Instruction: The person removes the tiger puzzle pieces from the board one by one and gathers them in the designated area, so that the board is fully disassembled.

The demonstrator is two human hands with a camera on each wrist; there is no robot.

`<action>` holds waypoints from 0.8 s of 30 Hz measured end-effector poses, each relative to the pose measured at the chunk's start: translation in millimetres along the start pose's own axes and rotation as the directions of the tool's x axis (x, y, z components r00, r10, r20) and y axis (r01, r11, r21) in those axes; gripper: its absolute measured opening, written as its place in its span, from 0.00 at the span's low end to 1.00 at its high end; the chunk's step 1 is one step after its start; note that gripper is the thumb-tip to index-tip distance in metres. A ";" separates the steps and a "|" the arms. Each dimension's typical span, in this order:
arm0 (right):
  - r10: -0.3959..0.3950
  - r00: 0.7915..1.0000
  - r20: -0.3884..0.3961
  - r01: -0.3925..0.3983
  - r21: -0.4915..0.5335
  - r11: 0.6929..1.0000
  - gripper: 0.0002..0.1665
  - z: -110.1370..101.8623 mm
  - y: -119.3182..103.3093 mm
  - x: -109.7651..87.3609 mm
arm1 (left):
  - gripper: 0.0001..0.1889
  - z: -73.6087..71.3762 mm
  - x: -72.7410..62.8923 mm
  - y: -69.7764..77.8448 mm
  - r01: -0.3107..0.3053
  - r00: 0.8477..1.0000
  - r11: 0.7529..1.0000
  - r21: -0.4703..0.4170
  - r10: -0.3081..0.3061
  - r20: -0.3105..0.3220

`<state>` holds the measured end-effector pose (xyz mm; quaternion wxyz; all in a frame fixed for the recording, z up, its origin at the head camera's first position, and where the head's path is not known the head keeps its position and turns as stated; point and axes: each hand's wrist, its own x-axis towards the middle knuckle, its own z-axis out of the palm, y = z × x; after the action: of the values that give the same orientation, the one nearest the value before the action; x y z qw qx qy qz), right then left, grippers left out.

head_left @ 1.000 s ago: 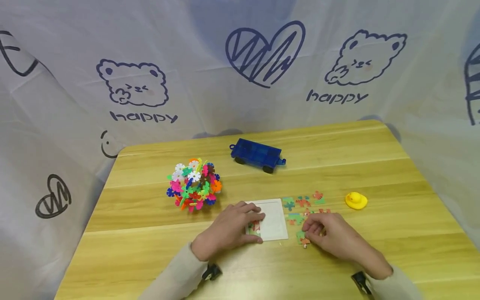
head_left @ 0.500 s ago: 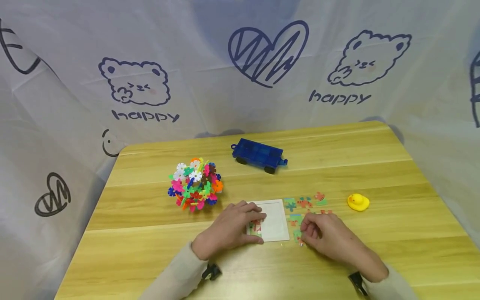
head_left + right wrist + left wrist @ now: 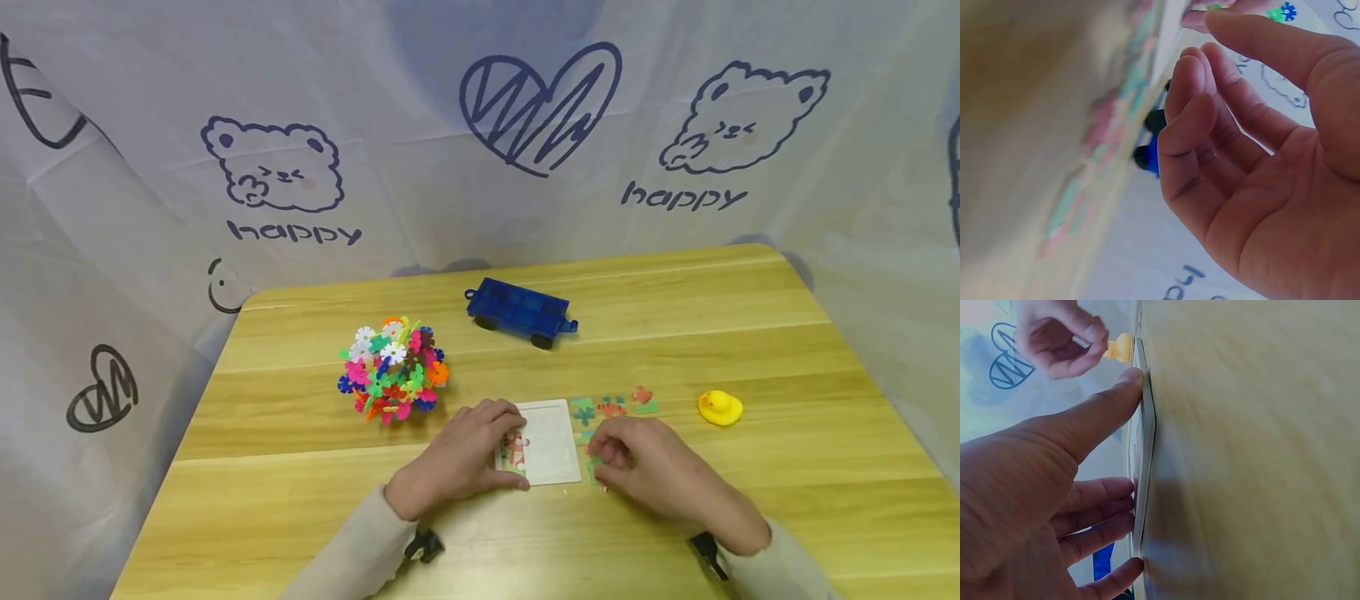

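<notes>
A white puzzle tray lies on the table, with tiger puzzle pieces in its left part. My left hand holds the tray's left side, the thumb at the near edge and the fingers reaching over towards the far side; the thumb also shows against the tray edge in the left wrist view. Right of the tray, my right hand hovers low over loose puzzle pieces, partly hiding several of them. Its fingers curl loosely and the thumb stands apart; nothing shows between them.
Behind the tray stands a blue toy wagon. A ball of colourful flower-shaped pieces sits at the left, a yellow rubber duck at the right. A white printed cloth hangs behind the table.
My right hand has moved left towards the tray, and the near loose piece has shifted left beside it. The left hand stays on the tray; its fingers have drawn back slightly, showing more tiger picture.
</notes>
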<state>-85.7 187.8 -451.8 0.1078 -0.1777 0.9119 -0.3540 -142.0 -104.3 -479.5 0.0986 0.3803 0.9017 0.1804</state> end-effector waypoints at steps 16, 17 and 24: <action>0.037 0.974 0.222 0.035 -0.311 0.950 0.19 21.5 -55.1 43.9 | 0.37 -8.2 -0.4 -5.3 -0.038 0.998 0.999 -0.016 0.038 0.050; 0.030 0.979 0.203 0.036 -0.318 0.947 0.19 24.3 -55.8 46.5 | 0.37 -8.5 -0.1 -6.2 -0.038 0.998 0.999 -0.028 0.039 0.049; 0.021 0.991 0.133 0.025 -0.338 0.941 0.22 40.3 -60.9 62.1 | 0.35 -7.3 0.5 -10.0 -0.025 1.000 0.997 -0.077 0.026 0.012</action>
<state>-114.3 96.7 -443.9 0.1365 -0.2179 0.9497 -0.1790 -151.2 -112.3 -476.9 0.1168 0.3889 0.8885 0.2137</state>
